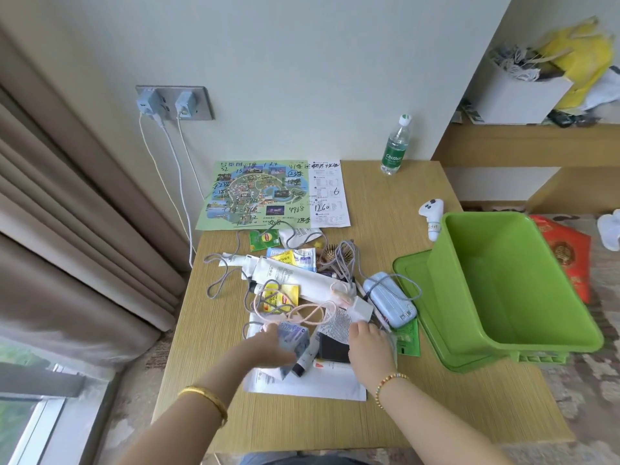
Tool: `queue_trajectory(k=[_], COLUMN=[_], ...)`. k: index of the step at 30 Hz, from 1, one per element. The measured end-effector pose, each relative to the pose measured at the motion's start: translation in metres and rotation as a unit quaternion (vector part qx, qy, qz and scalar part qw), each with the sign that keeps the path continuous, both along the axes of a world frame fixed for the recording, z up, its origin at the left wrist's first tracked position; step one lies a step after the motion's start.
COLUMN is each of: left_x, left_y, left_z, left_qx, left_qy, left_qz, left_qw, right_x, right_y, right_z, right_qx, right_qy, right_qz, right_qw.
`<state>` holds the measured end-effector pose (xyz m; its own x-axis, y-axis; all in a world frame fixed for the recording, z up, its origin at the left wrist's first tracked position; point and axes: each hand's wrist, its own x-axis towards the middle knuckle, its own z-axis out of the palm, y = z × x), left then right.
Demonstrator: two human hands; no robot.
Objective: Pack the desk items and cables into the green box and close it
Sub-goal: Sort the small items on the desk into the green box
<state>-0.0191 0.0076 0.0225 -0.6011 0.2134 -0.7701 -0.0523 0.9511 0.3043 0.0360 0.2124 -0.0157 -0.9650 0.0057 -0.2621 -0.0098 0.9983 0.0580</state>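
**Observer A:** Wooden table (pixel 385 411) against a pale wall, curtain along its left edge; clutter fills the middle. Report grip status.

**Observer B:** Left hand (pixel 268 350) is blurred. Its fingers appear curled around a small blue-printed packet (pixel 293 335) near the front of the pile, though I cannot tell how firmly. Right hand (pixel 367 344) lies palm-down, fingers loosely bent onto a printed paper slip (pixel 337 325) and a dark flat case (pixel 332 347). No pinch is visible there.

**Observer A:** Surroundings?

**Observer B:** A pink cable (pixel 295 308) loops just behind both hands, over a yellow tea sachet (pixel 280 297). Behind it lies a white tube (pixel 292 275), crossed by a grey cable (pixel 221 280). A pale blue power bank (pixel 391 298) sits just right of the pile.

**Observer A:** Location of the target container?

**Observer B:** The green box (pixel 523 344) stands open and empty at the table's right edge, overhanging it, resting on its green lid (pixel 412 280).

**Observer A:** Hazards?

**Observer B:** Judgement only: lifting the packet may snag the pink loop and drag neighbouring items. Loading weight into the overhanging box could tip it off the edge.
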Motion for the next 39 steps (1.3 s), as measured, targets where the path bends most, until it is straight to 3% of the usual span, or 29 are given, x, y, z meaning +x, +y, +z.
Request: queue_trajectory(k=[3, 7, 10, 15, 20, 22, 24, 27, 31, 34, 39], left_x=[-0.026, -0.049, -0.066, -0.082, -0.076, -0.066, -0.054, -0.036, -0.020, -0.015, -0.027], left_y=[-0.009, -0.006, 0.015, 0.074, 0.171, 0.214, 0.255, 0.301, 0.330, 0.332, 0.298], left_z=[0.044, 0.093, 0.108, 0.126, 0.151, 0.154, 0.150, 0.135, 0.116, 0.112, 0.119], left_qx=[0.123, 0.315, 0.421, 0.495, 0.463, 0.455, 0.406, 0.302, 0.256, 0.248, 0.294], left_qy=[-0.149, -0.158, -0.126, -0.121, -0.109, -0.072, -0.003, 0.069, 0.054, 0.052, 0.147], left_qz=[0.037, 0.070, 0.195, 0.331, 0.249, 0.168, 0.074, 0.029, 0.046, -0.010, -0.027], left_qw=[0.980, 0.933, 0.877, 0.795, 0.844, 0.871, 0.911, 0.950, 0.964, 0.967, 0.944], right_x=[-0.010, -0.026, -0.040, -0.048, -0.035, -0.022, -0.007, 0.007, 0.011, 0.010, 0.007], right_y=[0.003, 0.015, 0.024, 0.050, 0.119, 0.151, 0.179, 0.202, 0.211, 0.214, 0.196], right_z=[0.017, 0.046, 0.070, 0.120, 0.162, 0.169, 0.166, 0.150, 0.130, 0.125, 0.125], right_qx=[-0.037, -0.190, -0.329, -0.470, -0.448, -0.380, -0.269, -0.124, -0.131, -0.177, -0.235], right_qy=[0.007, 0.035, 0.079, 0.219, 0.379, 0.420, 0.402, 0.283, 0.216, 0.202, 0.226], right_qz=[-0.014, -0.124, -0.209, -0.285, -0.366, -0.389, -0.390, -0.397, -0.426, -0.440, -0.389], right_qw=[0.999, 0.973, 0.917, 0.806, 0.722, 0.727, 0.784, 0.864, 0.869, 0.857, 0.861])
